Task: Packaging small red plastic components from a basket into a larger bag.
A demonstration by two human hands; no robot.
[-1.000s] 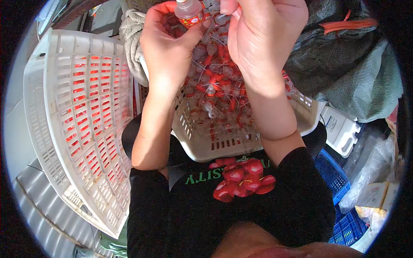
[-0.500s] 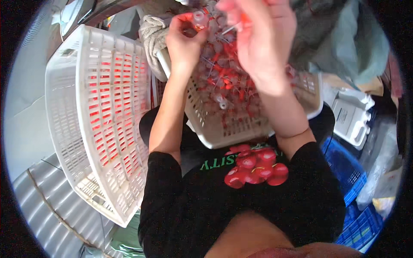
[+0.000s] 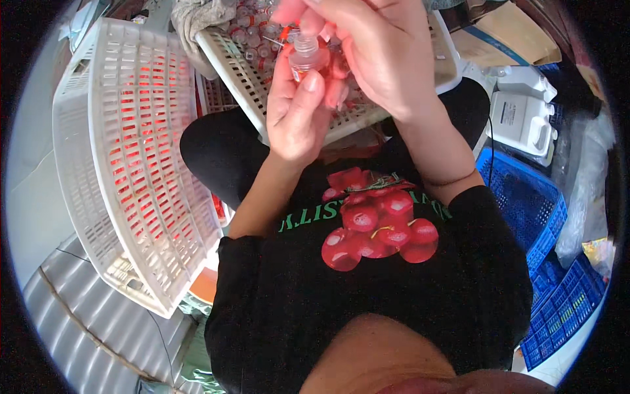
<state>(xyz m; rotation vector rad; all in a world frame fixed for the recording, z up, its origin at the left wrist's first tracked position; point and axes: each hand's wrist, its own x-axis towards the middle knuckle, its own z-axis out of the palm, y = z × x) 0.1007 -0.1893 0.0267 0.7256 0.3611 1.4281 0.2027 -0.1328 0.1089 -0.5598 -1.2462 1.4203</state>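
My left hand (image 3: pixel 298 118) grips a small clear plastic bottle (image 3: pixel 306 56) with an uncapped, threaded neck pointing up. Close above it, my right hand (image 3: pixel 387 56) has its fingers curled together, and what they hold, if anything, is hidden. Near those fingertips shows a small red piece with a thin pale stick (image 3: pixel 274 41); whether it is held or lies behind cannot be made out. Both hands are over the near part of a white plastic basket (image 3: pixel 230 79), which contains many small clear bottles (image 3: pixel 249 36) and red pieces.
On the left, a tall white slatted crate (image 3: pixel 154 164) stands tilted, red showing through its slots. A grey cloth (image 3: pixel 197 26) hangs at the basket's corner. To the right are a white jug (image 3: pixel 522 125), blue crates (image 3: pixel 518 197) and a brown cardboard piece (image 3: pixel 505 36).
My left hand has brought the bottle nearer to my body, and my right hand has come in close above it. The view has shifted, so the basket sits higher in the picture.
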